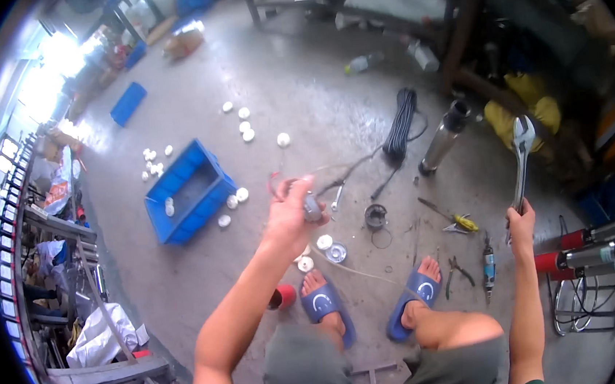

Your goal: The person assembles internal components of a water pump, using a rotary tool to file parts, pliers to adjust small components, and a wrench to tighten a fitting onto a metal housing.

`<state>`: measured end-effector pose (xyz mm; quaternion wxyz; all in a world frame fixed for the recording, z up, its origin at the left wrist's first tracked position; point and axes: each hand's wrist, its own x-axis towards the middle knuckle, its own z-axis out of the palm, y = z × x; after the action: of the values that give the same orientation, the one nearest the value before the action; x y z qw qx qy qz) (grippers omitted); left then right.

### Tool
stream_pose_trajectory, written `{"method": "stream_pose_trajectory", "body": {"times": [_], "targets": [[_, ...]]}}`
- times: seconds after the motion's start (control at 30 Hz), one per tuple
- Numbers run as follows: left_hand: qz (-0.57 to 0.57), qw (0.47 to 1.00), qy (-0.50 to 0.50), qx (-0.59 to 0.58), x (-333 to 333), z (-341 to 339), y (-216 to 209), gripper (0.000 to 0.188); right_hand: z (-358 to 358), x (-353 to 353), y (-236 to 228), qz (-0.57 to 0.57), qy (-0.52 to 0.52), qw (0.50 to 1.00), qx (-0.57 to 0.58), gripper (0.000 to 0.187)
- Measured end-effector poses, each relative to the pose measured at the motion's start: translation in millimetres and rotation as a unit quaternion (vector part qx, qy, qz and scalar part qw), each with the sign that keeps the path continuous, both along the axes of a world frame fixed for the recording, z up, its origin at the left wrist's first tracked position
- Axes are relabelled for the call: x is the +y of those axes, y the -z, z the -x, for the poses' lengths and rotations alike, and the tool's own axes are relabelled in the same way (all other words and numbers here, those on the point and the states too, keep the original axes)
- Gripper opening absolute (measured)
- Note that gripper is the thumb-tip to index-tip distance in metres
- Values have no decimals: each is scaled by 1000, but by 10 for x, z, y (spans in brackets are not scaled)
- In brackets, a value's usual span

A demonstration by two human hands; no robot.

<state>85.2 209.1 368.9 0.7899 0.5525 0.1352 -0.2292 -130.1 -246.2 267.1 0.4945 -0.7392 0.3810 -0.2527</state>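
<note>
Grasping a small grey part in the curled left hand, above the floor; gripping an adjustable wrench by its handle in the right hand, out to the right; with white caps near the feet; farther off, a blue crate to the left and a coiled cable ahead.

An adjustable wrench, in the right hand, is right of a cylinder. Left of that lies a coiled cable, then a crate with round caps inside and beside it.
</note>
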Motion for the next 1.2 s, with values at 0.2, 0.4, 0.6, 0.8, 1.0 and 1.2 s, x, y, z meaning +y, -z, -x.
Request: {"method": "stream_pose_trajectory", "body": {"times": [0.2,0.4,0.6,0.8,1.0,1.2], "targets": [[-137,983,-13,-120,-159,-263,-358,48,597,952,-2102,-54,-197,976,-81,14],[67,976,-113,-173,-863,-643,-1546,37,1091,1601,-3208,-91,-231,966,-77,15],[242,933,-182,-193,-873,-681,-3294,30,1518,1847,-3376,-129,-248,952,-122,14],[289,923,-142,-209,-282,-148,-3340,27,1821,2069,-3036,-164,-223,942,-192,15],[367,898,-168,-177,650,89,-2943,35,1882,2489,-3145,-197,-258,924,-200,12],[410,869,-116,-253,661,1354,-2357,33,1657,2618,-2932,-149,-325,922,-147,40]]}}
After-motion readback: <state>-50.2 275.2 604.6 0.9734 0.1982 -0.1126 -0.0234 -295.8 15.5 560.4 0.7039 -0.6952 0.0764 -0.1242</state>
